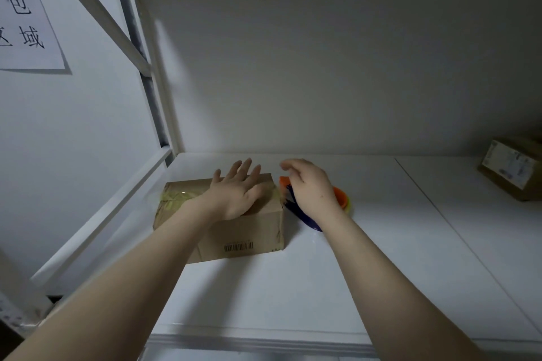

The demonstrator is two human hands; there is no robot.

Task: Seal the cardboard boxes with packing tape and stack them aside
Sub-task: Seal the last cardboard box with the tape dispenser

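Currently your left hand [234,196] lies flat, fingers spread, on cardboard box [240,231] at surface [293,287] left. Right hand [311,187] curls over tape dispenser [340,196]; grip unclear. Box probably light, stiff: take opposite sides.

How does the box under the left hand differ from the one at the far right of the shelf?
The near box has yellowish tape across its top; no tape shows on the far box. The near box bears a small barcode, the far box a large white label. The left hand rests flat on the near box; nothing touches the far box. Both are brown cardboard.
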